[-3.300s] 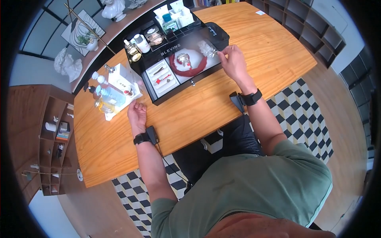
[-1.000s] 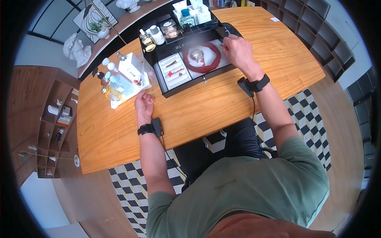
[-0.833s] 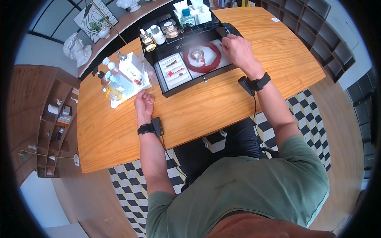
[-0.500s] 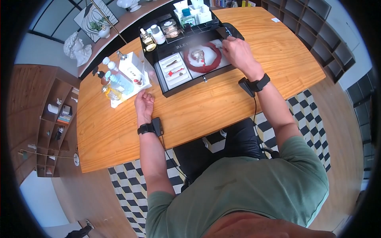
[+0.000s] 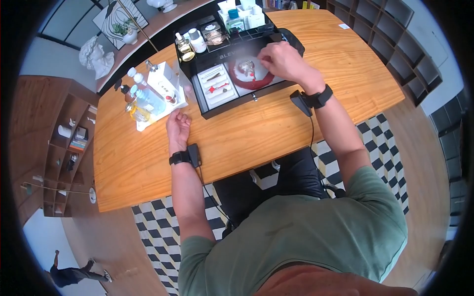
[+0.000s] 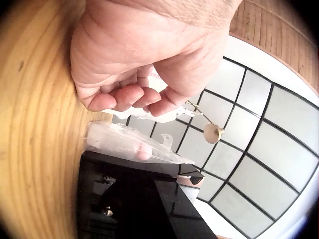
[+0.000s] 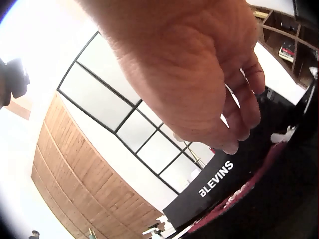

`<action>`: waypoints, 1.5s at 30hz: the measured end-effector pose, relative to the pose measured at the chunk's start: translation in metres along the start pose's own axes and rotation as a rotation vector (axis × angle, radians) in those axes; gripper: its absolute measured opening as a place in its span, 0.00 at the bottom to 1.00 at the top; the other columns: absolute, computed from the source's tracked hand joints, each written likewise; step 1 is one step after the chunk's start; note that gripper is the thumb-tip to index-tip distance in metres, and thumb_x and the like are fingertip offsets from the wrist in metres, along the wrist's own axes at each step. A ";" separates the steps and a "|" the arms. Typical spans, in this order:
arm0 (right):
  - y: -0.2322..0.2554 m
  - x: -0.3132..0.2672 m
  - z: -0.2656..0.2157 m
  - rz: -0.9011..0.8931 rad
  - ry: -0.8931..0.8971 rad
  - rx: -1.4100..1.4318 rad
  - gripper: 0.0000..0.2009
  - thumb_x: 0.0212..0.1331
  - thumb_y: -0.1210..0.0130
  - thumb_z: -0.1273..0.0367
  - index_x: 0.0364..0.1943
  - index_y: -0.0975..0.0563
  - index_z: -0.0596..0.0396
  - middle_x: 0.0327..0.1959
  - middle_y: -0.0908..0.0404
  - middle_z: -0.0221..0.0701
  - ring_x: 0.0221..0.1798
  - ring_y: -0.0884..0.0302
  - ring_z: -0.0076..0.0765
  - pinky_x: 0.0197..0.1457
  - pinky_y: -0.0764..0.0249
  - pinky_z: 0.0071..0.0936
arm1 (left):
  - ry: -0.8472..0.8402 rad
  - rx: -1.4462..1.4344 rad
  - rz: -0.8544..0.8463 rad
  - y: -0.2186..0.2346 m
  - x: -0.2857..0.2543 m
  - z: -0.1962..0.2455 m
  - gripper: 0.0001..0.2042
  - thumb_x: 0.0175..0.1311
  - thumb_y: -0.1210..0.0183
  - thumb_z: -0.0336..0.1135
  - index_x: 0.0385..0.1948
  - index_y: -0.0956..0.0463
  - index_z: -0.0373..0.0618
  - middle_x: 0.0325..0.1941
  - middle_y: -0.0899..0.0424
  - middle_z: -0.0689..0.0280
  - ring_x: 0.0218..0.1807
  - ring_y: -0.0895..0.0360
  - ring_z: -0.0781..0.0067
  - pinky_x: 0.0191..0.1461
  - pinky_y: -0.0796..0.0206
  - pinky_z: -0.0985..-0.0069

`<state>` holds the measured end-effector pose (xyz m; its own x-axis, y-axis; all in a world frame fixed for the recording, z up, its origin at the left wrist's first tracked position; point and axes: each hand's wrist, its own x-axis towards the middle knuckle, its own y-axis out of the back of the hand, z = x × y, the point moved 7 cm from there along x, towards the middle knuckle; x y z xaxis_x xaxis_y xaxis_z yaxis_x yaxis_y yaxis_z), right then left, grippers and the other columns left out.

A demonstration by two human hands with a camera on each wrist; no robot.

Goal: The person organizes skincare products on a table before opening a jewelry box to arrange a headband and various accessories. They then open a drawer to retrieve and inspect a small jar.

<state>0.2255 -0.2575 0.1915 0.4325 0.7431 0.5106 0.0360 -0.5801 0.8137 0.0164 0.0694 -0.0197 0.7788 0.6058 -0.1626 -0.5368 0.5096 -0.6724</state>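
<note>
In the head view my right hand (image 5: 286,61) hovers over the right part of the pulled-out drawer (image 5: 224,106) of a black BLEVINS organizer (image 7: 217,179). Its fingers bend loosely down, fingertips over the edge of a dark red, headband-like band (image 5: 253,85); nothing shows between them in the right wrist view. A silver ornament with a red bit (image 5: 245,68) lies inside the band. To its left is a white tray (image 5: 216,91) with small jewellery pieces. My left hand (image 6: 144,55) rests on the wooden table beside the organizer, palm up, fingers loosely curled around nothing.
Several pump bottles (image 5: 148,101) and a white box-like bottle (image 5: 163,81) stand on a white tray left of the organizer. Cosmetics, including a white bottle (image 5: 197,41), fill its top. A clear plastic bag (image 6: 129,142) lies against its side. Another person (image 5: 74,274) is in the background.
My right hand was at a clear-and-white ornament at the drawer's right end, stayed around there, then moved left over the red band. The left hand keeps its place. A person has appeared in the background.
</note>
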 end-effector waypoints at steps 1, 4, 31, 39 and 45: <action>-0.001 0.005 -0.007 0.000 0.001 0.001 0.07 0.54 0.36 0.71 0.35 0.16 0.58 0.35 0.16 0.42 0.40 0.17 0.52 0.45 0.21 0.42 | 0.001 0.002 0.006 0.000 -0.001 0.001 0.06 0.69 0.44 0.31 0.31 0.31 0.49 0.20 0.35 0.74 0.23 0.36 0.78 0.33 0.36 0.76; -0.021 0.013 -0.017 -0.172 -0.004 -0.055 0.08 0.55 0.38 0.70 0.38 0.16 0.57 0.37 0.16 0.43 0.45 0.19 0.55 0.48 0.21 0.44 | 0.009 -0.020 -0.009 0.002 0.002 0.000 0.06 0.69 0.44 0.31 0.31 0.31 0.49 0.21 0.35 0.74 0.24 0.36 0.78 0.33 0.37 0.75; -0.040 0.030 -0.031 -0.263 0.025 -0.192 0.05 0.46 0.43 0.77 0.27 0.17 0.62 0.32 0.17 0.52 0.40 0.18 0.61 0.43 0.20 0.46 | 0.010 -0.050 -0.009 0.000 0.002 -0.001 0.06 0.69 0.44 0.29 0.31 0.32 0.49 0.21 0.35 0.73 0.23 0.37 0.78 0.33 0.36 0.77; -0.057 0.027 -0.028 -0.235 0.047 -0.185 0.05 0.47 0.45 0.77 0.26 0.17 0.61 0.31 0.18 0.53 0.40 0.17 0.61 0.44 0.20 0.46 | 0.012 -0.033 -0.006 0.003 0.004 -0.002 0.07 0.70 0.45 0.30 0.30 0.31 0.49 0.20 0.35 0.74 0.23 0.36 0.78 0.32 0.37 0.76; -0.043 0.020 -0.029 -0.158 0.033 -0.112 0.06 0.49 0.43 0.75 0.29 0.16 0.61 0.30 0.17 0.50 0.39 0.17 0.59 0.43 0.20 0.45 | 0.015 -0.028 0.003 0.005 0.006 -0.003 0.07 0.69 0.44 0.31 0.30 0.31 0.50 0.20 0.35 0.74 0.23 0.36 0.78 0.32 0.38 0.75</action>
<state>0.2067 -0.2084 0.1748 0.3995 0.8334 0.3818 0.0001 -0.4165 0.9091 0.0189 0.0739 -0.0261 0.7821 0.5980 -0.1751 -0.5298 0.4903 -0.6920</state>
